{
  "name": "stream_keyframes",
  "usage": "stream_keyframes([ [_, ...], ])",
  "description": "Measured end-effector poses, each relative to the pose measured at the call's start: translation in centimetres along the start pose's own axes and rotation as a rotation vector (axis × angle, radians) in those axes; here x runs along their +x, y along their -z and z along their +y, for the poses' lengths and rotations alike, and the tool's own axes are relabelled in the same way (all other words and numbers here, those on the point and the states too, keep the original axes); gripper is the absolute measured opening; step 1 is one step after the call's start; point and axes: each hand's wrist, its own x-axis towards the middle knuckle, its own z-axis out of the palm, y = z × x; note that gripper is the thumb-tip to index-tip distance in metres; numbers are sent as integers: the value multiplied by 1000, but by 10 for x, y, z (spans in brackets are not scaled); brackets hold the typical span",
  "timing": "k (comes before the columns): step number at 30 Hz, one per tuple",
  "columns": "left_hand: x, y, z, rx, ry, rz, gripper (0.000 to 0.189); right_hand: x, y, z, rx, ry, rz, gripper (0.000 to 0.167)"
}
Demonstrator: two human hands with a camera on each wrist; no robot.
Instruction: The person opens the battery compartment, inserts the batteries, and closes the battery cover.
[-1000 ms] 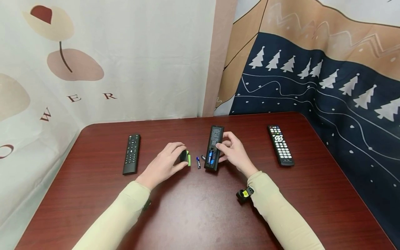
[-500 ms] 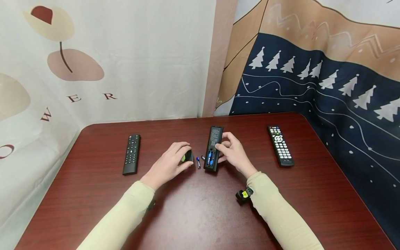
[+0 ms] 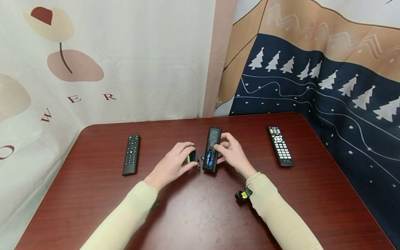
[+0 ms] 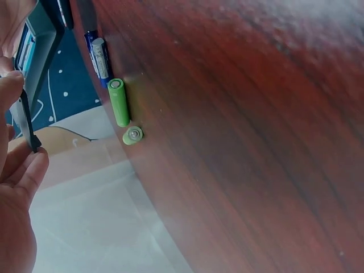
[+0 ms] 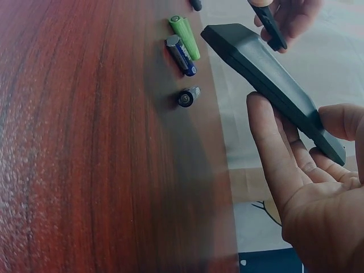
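Observation:
My right hand holds a black remote control tilted above the table, its back towards the head camera. Two blue batteries sit in its uncovered compartment. Just left of it, my left hand pinches a small black battery cover between thumb and fingers; the left wrist view shows this cover edge-on, apart from the remote. Below the hands lie loose batteries: two green ones side by side, a blue one and another dark-ended one.
A black remote control lies face up on the left of the reddish-brown table. Another remote with white buttons lies on the right. Printed curtains hang behind the table's far edge.
My left hand has moved right with the battery cover, closer to the held remote, and the cover has turned flatter to view. The right hand and its remote have shifted slightly left.

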Motion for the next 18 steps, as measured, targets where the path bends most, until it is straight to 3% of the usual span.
stream_keyframes([
  [18, 6, -6, 7, -16, -56, 24, 45, 0, -1, 2, -9, 16, -2, 34],
])
